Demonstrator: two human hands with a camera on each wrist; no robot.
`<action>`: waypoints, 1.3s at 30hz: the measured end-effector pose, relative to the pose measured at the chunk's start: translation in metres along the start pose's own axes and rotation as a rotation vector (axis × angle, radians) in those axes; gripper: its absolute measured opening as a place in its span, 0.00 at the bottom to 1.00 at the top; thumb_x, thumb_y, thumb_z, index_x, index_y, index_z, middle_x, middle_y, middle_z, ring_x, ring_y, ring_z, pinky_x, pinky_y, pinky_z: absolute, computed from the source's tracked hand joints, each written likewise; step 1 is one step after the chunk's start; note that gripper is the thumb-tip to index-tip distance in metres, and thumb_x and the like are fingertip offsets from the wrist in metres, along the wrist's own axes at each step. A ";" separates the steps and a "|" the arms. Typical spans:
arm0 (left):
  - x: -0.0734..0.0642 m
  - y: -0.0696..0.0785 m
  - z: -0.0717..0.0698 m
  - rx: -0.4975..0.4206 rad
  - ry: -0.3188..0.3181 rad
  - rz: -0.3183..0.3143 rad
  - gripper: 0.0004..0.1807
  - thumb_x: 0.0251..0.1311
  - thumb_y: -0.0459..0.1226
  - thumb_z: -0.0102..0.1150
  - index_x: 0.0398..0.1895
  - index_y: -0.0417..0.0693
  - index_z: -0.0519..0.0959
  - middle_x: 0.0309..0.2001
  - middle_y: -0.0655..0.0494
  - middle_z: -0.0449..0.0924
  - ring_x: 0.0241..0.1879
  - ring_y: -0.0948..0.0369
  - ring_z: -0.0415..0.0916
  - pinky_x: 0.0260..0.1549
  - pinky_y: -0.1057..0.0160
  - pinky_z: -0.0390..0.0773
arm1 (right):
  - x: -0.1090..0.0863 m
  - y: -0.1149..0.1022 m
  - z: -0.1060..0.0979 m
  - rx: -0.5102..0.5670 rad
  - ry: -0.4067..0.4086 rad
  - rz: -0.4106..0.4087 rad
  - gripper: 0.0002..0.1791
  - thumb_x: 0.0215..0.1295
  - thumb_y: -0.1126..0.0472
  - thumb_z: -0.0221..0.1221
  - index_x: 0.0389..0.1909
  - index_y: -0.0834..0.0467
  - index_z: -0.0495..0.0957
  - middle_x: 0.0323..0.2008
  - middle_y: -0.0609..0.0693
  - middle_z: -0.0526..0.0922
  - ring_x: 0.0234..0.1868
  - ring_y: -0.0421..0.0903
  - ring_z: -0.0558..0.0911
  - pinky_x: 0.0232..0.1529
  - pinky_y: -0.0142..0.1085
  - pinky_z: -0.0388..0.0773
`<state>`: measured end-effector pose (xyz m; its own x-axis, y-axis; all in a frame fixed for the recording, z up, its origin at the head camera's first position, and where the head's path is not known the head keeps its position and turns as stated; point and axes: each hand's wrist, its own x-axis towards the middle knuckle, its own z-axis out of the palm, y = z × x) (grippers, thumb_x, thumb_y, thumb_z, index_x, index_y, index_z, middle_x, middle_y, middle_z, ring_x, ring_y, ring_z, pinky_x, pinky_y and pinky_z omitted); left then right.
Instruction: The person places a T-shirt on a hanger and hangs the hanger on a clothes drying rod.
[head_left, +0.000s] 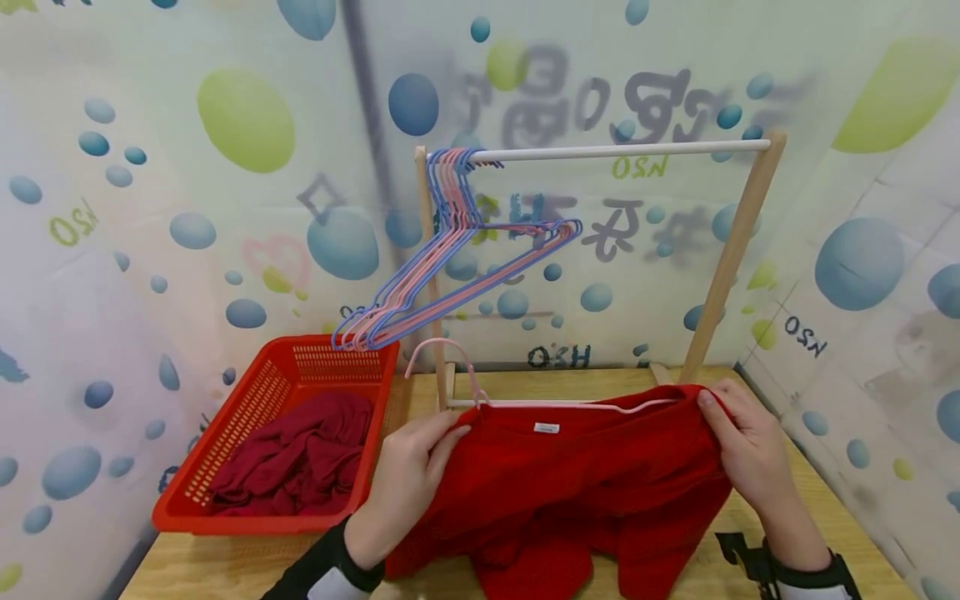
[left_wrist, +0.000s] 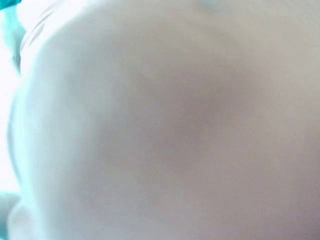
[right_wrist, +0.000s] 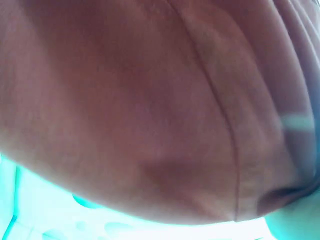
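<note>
A red garment (head_left: 570, 492) with a small white label (head_left: 547, 427) inside its neckline is spread between both hands over the table. My left hand (head_left: 401, 475) pinches its upper left edge between thumb and fingers. At the upper right corner, my right hand (head_left: 753, 442) grips the cloth with the thumb on top. A pink hanger (head_left: 472, 373) sits at the garment's opening, its hook standing up beside the left hand and an arm reaching toward the right hand. Blurred close surfaces fill most of both wrist views.
Behind the garment stands a rack with wooden posts (head_left: 726, 267) and a white rail (head_left: 622, 152). Several blue and pink hangers (head_left: 442, 258) hang at the rail's left end. To the left, a red plastic basket (head_left: 176, 500) holds dark red cloth (head_left: 300, 458). The wooden table (head_left: 825, 517) supports everything.
</note>
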<state>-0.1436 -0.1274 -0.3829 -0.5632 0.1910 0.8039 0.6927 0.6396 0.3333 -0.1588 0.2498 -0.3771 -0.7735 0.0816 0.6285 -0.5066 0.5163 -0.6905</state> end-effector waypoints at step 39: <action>0.004 -0.003 0.018 -0.321 -0.004 -0.375 0.09 0.58 0.31 0.70 0.42 0.45 0.92 0.39 0.56 0.91 0.41 0.60 0.87 0.43 0.55 0.85 | -0.002 -0.003 0.017 -0.222 -0.141 -0.433 0.21 0.40 0.83 0.71 0.36 0.61 0.89 0.31 0.44 0.82 0.33 0.35 0.72 0.33 0.26 0.70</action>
<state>-0.1560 -0.1147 -0.3895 -0.8019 -0.0049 0.5974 0.5451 0.4032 0.7350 -0.1621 0.2330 -0.3824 -0.5622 -0.2881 0.7752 -0.7108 0.6475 -0.2748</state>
